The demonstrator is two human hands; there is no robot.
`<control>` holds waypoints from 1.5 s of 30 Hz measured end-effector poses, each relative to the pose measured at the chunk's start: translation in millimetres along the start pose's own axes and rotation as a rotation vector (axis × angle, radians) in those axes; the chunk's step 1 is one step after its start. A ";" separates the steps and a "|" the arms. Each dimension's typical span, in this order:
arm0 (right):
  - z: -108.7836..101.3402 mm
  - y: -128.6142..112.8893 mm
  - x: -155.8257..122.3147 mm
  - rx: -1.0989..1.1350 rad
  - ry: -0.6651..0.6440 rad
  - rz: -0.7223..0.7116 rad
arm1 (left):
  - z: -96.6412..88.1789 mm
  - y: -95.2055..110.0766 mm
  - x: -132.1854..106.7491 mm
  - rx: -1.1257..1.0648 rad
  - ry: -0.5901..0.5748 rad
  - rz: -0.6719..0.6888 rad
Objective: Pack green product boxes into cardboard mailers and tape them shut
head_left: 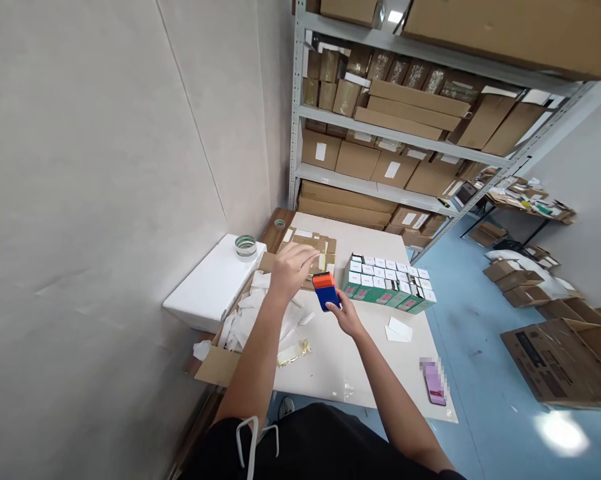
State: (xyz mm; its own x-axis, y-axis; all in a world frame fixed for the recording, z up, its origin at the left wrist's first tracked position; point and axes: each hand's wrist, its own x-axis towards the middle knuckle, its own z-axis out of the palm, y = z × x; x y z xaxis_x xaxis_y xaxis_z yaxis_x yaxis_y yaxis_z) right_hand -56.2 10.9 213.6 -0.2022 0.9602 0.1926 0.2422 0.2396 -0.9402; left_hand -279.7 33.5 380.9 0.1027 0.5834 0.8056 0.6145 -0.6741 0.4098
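In my right hand (348, 316) is a small flat blue-and-orange item (325, 293), boxy in shape, with a dark strip along its top edge; its exact kind is unclear. The thumb lies across its lower face. My left hand (291, 268) is raised just to the left of it, fingers stretched out toward the right, holding nothing that I can see. Beneath and behind that hand lie flat cardboard pieces (325, 245) on the white table (330, 363). Several green-and-white boxes (388, 283) stand in rows to the right of the item.
A carton of white wrapping (253, 310) is at the left, beside a white block (205, 280) bearing a tape roll (245, 247). White slips (398, 329) and a phone (434, 383) lie on the table's right side. Shelves with cartons (365, 160) rise behind.
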 end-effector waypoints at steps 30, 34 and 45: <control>288.9 -10.5 114.4 -0.429 -0.298 -0.225 | -207.8 -43.5 -164.2 0.201 0.537 -0.727; 332.4 -18.2 137.6 -0.571 -0.344 -0.229 | -230.0 -41.4 -174.0 0.189 0.548 -0.767; 311.5 -19.0 135.3 -0.507 -0.381 -0.323 | -218.2 -59.0 -155.7 0.106 0.535 -0.784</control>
State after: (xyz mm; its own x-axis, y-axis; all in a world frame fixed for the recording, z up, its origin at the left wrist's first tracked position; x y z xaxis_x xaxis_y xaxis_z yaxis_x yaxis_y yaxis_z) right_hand -383.8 91.6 170.0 -0.6337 0.7352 0.2407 0.5073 0.6298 -0.5882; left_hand -502.7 -116.4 324.6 -0.7233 0.5498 0.4177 0.4271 -0.1191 0.8963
